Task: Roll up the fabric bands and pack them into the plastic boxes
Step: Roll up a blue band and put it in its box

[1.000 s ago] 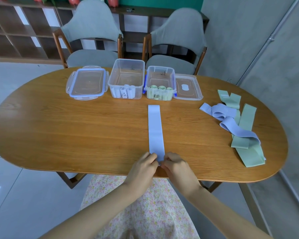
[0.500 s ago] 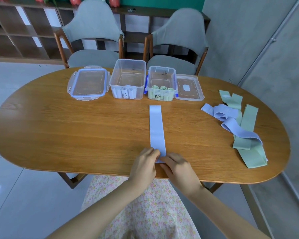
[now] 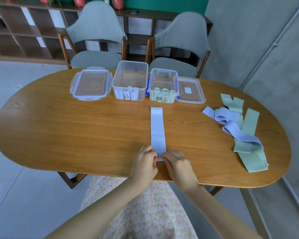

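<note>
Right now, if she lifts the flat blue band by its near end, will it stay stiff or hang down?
Probably it hangs limp: the blue band lies flat, and the pile shows similar bands curling in soft loops. It looks thin, so likely light. Both hands pinch its near end, and released, it may unroll.

We judge this a dining room: oval wooden table (image 3: 76, 135), two padded chairs (image 3: 97, 40) beyond the hands, cubby shelving (image 3: 24, 31) behind.
</note>
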`<state>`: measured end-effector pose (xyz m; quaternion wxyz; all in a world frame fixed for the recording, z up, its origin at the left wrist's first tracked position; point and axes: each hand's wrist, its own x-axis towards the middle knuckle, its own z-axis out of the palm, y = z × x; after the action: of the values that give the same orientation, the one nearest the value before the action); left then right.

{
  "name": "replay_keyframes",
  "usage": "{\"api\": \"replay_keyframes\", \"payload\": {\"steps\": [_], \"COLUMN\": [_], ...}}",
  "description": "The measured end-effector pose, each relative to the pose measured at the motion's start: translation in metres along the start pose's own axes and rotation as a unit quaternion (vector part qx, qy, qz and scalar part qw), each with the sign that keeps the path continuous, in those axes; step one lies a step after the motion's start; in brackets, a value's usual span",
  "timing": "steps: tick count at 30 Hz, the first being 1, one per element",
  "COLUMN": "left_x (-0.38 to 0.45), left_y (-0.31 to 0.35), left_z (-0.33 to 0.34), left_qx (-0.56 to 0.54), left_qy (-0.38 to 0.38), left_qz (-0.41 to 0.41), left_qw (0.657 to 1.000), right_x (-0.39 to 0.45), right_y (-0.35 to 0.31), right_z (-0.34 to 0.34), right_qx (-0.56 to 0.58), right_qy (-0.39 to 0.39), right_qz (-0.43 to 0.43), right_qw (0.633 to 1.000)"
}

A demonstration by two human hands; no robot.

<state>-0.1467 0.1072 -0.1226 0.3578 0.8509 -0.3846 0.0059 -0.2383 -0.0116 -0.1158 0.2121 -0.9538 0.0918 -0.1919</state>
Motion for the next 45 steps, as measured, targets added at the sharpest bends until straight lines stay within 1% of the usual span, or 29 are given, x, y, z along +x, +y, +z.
{"api": "replay_keyframes", "payload": {"steps": [3, 6, 8, 11, 13, 16, 21, 25, 29, 32, 35, 37, 41, 43, 45], "left_x": [0.007, 0.013, 0.013, 0.006, 0.004, 0.01, 0.025, 0.032, 0.034, 0.029, 0.024, 0.027, 0.033, 0.032, 0.031], "left_y": [0.001, 0.001, 0.001, -0.003, -0.006, -0.007, -0.003, -0.001, 0.003, 0.005, 0.008, 0.013, 0.017, 0.019, 0.023], "left_z": [0.004, 0.003, 0.001, 0.001, 0.001, 0.003, 0.007, 0.007, 0.006, 0.009, 0.008, 0.007, 0.008, 0.009, 0.008], "left_qx": [-0.049, -0.054, -0.026, 0.022, 0.028, 0.021, -0.04, -0.056, -0.022, 0.011, 0.009, -0.001, -0.025, -0.044, -0.066], "left_qy": [0.012, 0.02, 0.02, 0.02, 0.022, 0.029, 0.043, 0.072, 0.083, 0.078, 0.077, 0.079, 0.095, 0.11, 0.118], "left_qz": [-0.05, -0.06, -0.038, 0.031, 0.04, 0.0, -0.099, -0.119, -0.118, -0.095, -0.101, -0.136, -0.206, -0.232, -0.249], "left_qw": [0.997, 0.997, 0.999, 0.999, 0.999, 0.999, 0.993, 0.989, 0.989, 0.992, 0.992, 0.988, 0.974, 0.966, 0.959], "right_x": [0.003, 0.011, 0.016, 0.021, 0.021, 0.021, 0.025, 0.028, 0.027, 0.032, 0.035, 0.034, 0.034, 0.035, 0.038], "right_y": [0.004, 0.009, 0.011, 0.011, 0.01, 0.008, 0.006, 0.005, 0.007, 0.005, -0.001, -0.005, -0.016, -0.022, -0.026], "right_z": [0.0, 0.0, 0.002, 0.004, 0.005, 0.009, 0.014, 0.013, 0.014, 0.015, 0.017, 0.018, 0.021, 0.022, 0.019], "right_qx": [0.004, 0.025, 0.046, 0.066, 0.068, 0.046, 0.014, 0.038, 0.022, 0.026, 0.053, 0.05, 0.019, 0.027, 0.058], "right_qy": [-0.016, -0.011, -0.001, 0.002, 0.017, 0.038, 0.035, 0.051, 0.033, 0.057, 0.098, 0.109, 0.099, 0.112, 0.127], "right_qz": [0.006, 0.023, 0.046, 0.069, 0.081, 0.088, 0.073, 0.103, 0.091, 0.127, 0.192, 0.217, 0.247, 0.265, 0.303], "right_qw": [1.0, 0.999, 0.998, 0.995, 0.994, 0.994, 0.997, 0.993, 0.995, 0.99, 0.975, 0.969, 0.964, 0.957, 0.943]}}
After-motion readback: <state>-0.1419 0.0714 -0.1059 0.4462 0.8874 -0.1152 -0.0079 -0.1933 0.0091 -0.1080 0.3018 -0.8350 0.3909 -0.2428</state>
